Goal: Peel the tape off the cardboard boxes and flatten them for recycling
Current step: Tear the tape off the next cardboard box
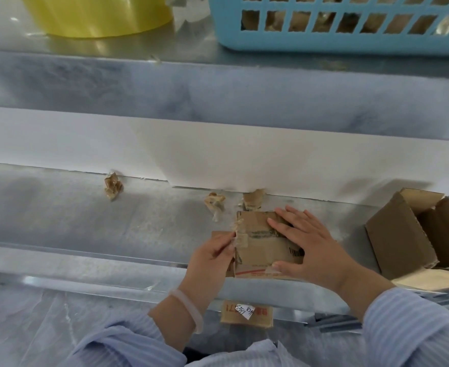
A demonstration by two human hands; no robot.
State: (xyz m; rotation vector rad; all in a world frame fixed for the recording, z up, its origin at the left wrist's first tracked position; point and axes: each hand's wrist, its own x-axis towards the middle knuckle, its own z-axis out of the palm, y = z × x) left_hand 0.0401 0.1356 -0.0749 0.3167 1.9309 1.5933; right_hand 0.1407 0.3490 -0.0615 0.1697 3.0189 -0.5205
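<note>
Cardboard box (260,247), flattened, lies on the metal table (59,221) near its front edge, about 5 o'clock in view.

Left hand (212,258) at the box's 9 o'clock edge: thumb and forefinger pinch a clear tape strip (236,227), other fingers curled.

Right hand (308,245) lies flat on the box's 3 o'clock half, fingers straight and spread, palm pressing down.

Open box (395,234) stands apart at 3 o'clock.

Crumpled tape wads (214,203) lie beyond, from 10 to 12 o'clock.

Far back: blue basket (350,42) at 1 o'clock, yellow tub (99,17) at 11.
</note>
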